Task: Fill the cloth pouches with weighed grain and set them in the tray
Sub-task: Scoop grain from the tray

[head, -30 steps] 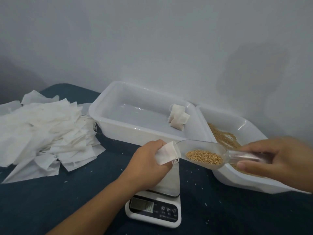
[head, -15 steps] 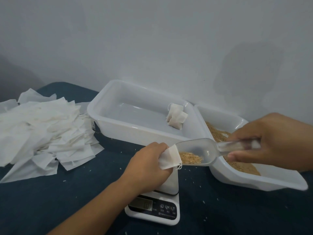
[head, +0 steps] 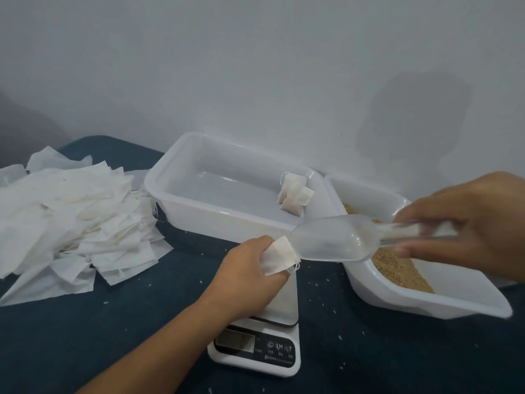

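Note:
My left hand (head: 250,268) grips a small white cloth pouch (head: 279,258) above the kitchen scale (head: 257,348). A clear plastic scoop (head: 332,241) is tipped with its mouth at the pouch's opening, and I see no grain inside it. My right hand (head: 466,223) holds the scoop's handle, which looks blurred. Behind stands a white tray (head: 181,177) with two filled pouches (head: 295,196) at its right end. To the right, a second white tray (head: 426,301) holds brown grain (head: 397,268).
A big heap of empty white pouches (head: 74,220) covers the dark blue tabletop (head: 113,336) at the left. Loose grains are scattered over the table. A plain grey wall rises right behind the trays.
The scoop has tilted up toward the pouch and its grain has slid out of sight into the pouch. My right hand has risen with the handle. My left hand stayed put.

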Available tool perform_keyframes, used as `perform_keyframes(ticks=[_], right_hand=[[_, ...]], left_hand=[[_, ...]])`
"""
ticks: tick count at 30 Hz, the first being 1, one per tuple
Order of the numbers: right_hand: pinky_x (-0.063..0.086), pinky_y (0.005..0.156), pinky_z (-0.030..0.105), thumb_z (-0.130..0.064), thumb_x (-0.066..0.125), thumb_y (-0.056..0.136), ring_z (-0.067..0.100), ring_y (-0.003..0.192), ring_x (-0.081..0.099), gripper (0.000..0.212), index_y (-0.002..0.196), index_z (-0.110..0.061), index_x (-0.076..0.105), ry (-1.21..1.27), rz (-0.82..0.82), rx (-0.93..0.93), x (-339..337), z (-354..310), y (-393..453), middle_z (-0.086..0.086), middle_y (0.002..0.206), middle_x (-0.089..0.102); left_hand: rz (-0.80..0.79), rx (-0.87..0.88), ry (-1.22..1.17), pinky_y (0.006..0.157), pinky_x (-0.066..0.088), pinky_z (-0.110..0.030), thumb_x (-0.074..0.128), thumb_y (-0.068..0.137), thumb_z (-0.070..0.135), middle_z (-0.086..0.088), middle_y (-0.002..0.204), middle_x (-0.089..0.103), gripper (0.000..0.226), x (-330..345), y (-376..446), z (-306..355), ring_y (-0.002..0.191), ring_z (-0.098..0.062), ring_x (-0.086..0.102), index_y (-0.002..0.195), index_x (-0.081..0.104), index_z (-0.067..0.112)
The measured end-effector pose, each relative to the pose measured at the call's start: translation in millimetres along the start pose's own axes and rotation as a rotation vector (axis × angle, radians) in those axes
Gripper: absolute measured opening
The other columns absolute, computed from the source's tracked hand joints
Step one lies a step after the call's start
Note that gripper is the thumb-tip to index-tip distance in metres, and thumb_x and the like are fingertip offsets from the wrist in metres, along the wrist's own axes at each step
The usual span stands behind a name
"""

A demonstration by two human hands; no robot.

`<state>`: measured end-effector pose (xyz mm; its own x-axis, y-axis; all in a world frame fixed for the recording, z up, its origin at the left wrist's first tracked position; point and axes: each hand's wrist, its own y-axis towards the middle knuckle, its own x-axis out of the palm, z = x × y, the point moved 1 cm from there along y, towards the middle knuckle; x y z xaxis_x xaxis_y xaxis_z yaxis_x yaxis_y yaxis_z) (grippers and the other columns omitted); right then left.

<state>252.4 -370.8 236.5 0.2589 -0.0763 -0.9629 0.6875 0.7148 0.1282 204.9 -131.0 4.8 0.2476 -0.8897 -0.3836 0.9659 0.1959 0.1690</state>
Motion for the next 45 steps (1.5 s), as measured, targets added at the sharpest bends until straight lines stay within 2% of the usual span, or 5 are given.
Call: perform_keyframes(ticks=[11, 21, 28, 36, 45], right_hand=[[0.054, 0.074, 0.03, -0.088, 0.068, 0.057, -0.002, 0.075, 0.068, 0.035, 0.076, -0.059, 0.074, 0.22, -0.221, 0.566, 53.4, 134.3, -38.6, -0.032, 0.071, 0.069], [0.058, 0.073, 0.027, -0.062, 0.079, 0.078, 0.01, 0.08, 0.071, 0.026, 0.075, -0.036, 0.081, 0.129, -0.573, 0.68, 124.8, 174.3, -26.0, -0.021, 0.07, 0.073], [0.055, 0.057, 0.024, -0.064, 0.077, 0.079, 0.017, 0.076, 0.072, 0.025, 0.072, -0.04, 0.081, 0.382, -0.379, 0.666, 181.2, 154.6, 16.2, -0.014, 0.073, 0.075], [0.05, 0.066, 0.024, -0.058, 0.065, 0.094, 0.012, 0.087, 0.07, 0.041, 0.098, -0.02, 0.079, 0.511, -0.282, 0.715, 222.9, 144.0, 41.5, -0.003, 0.095, 0.076], [0.057, 0.076, 0.044, -0.059, 0.055, 0.098, 0.025, 0.077, 0.066, 0.046, 0.091, -0.015, 0.069, 0.548, 0.021, 0.778, 214.7, 140.5, 32.6, 0.006, 0.093, 0.072]], left_hand=[[-0.023, -0.18, -0.287, 0.062, 0.041, -0.02, 0.075, 0.086, 0.037, 0.022, 0.072, 0.065, 0.011, -1.3, 0.1, 9.2, 0.069, 0.007, 0.06, 0.092, 0.068, 0.032], [-0.235, -0.454, -0.848, 0.065, 0.047, -0.025, 0.087, 0.07, 0.03, 0.01, 0.082, 0.068, 0.021, -0.2, -7.5, 24.3, 0.081, -0.009, 0.06, 0.09, 0.082, 0.03], [-0.297, -0.609, -1.331, 0.056, 0.054, -0.027, 0.087, 0.064, 0.014, -0.007, 0.097, 0.07, 0.028, -10.2, -4.8, 29.7, 0.077, -0.018, 0.068, 0.091, 0.082, 0.017], [-0.21, -0.543, -1.109, 0.051, 0.052, -0.022, 0.083, 0.061, 0.026, -0.003, 0.093, 0.073, 0.026, -5.6, -6.3, 24.0, 0.076, -0.013, 0.07, 0.087, 0.084, 0.022], [-0.185, -0.41, -0.864, 0.049, 0.043, -0.021, 0.08, 0.065, 0.03, 0.003, 0.081, 0.066, 0.023, -1.0, -4.2, 20.6, 0.067, -0.003, 0.062, 0.088, 0.081, 0.027]])
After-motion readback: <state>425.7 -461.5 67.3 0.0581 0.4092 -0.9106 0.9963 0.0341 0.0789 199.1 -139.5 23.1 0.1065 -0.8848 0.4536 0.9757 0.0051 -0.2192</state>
